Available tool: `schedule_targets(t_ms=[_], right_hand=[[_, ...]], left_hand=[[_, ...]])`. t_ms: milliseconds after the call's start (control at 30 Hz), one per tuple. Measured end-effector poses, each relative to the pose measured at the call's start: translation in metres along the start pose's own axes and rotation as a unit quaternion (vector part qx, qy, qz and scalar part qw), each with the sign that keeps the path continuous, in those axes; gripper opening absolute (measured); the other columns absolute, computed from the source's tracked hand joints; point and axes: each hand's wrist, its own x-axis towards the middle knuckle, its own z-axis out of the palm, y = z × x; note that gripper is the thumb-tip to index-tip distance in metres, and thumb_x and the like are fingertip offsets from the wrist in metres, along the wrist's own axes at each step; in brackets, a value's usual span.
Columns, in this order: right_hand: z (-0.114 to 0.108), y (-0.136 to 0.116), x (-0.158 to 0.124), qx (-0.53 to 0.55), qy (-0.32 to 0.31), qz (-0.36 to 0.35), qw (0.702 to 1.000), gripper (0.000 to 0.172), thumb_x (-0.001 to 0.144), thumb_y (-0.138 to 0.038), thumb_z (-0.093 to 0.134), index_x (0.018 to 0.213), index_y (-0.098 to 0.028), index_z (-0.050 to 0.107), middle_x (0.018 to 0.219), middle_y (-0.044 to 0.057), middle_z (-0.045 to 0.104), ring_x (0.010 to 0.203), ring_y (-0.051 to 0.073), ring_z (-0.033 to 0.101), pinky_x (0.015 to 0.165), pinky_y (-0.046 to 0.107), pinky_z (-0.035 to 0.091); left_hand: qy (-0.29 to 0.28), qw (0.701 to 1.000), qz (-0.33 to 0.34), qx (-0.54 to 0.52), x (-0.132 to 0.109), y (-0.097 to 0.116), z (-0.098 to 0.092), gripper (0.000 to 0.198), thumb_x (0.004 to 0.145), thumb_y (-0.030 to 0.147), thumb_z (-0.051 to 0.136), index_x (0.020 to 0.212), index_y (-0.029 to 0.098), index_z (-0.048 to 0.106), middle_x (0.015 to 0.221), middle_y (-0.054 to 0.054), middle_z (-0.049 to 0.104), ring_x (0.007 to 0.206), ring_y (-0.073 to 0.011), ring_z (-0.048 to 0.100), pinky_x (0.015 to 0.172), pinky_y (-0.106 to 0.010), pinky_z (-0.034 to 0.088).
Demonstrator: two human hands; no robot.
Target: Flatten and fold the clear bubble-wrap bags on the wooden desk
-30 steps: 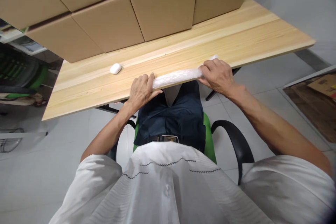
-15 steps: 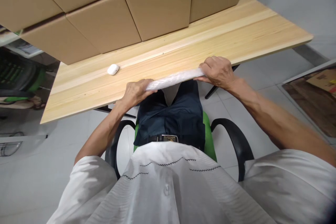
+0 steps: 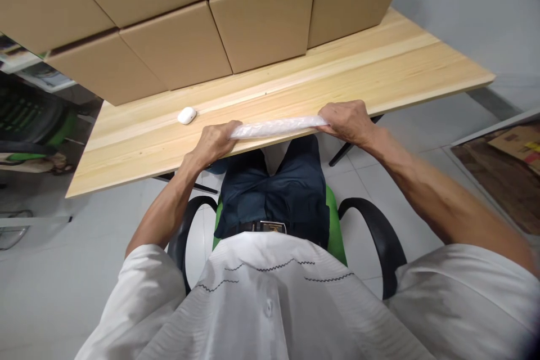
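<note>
A narrow white, translucent strip that looks like rolled or folded bubble wrap (image 3: 278, 127) stretches between my two hands at the front edge of the wooden table (image 3: 405, 73). My left hand (image 3: 217, 139) is closed on its left end. Gripping the right end is my right hand (image 3: 348, 121), with knuckles up. The strip sags slightly and covers part of the table edge. Whatever the fingers press underneath is hidden. A small white rounded case (image 3: 187, 115) lies on the table to the left of my left hand.
Stacked brown cardboard boxes (image 3: 261, 22) form a wall along the back of the table. I sit on a green chair with black armrests (image 3: 373, 236), legs under the table. At the left stands another dark chair (image 3: 29, 107); a cardboard piece (image 3: 521, 143) lies at the right.
Both hands and the strip have shifted slightly relative to the table, so the strip now lies over its front edge rather than in front of it. Both grips stay closed. The camera view has tilted a little.
</note>
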Motion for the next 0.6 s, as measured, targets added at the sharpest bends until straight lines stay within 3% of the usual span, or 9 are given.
schedule_targets(t_ms=[300,600], right_hand=[[-0.015,-0.006,0.014,-0.032,-0.043,0.067,0.996,0.045,0.124,-0.051,0.05,0.119,-0.02,0.082,0.107,0.021,0.091,0.091,0.036,0.077,0.076,0.039,0.028],[-0.023,-0.017,0.025,-0.025,-0.066,0.135,0.988,0.045,0.123,-0.05,0.058,0.135,-0.018,0.086,0.116,0.026,0.093,0.098,0.042,0.081,0.081,0.042,0.036]], left_hand=[[0.007,0.999,-0.033,0.037,0.015,-0.006,0.006,0.049,0.108,0.022,0.062,0.152,0.019,0.085,0.124,-0.017,0.097,0.121,-0.0409,0.093,0.102,-0.046,0.067],[0.017,0.998,-0.051,0.039,0.016,-0.002,0.008,0.049,0.108,0.017,0.061,0.151,0.02,0.083,0.118,-0.017,0.095,0.115,-0.0396,0.092,0.1,-0.045,0.065]])
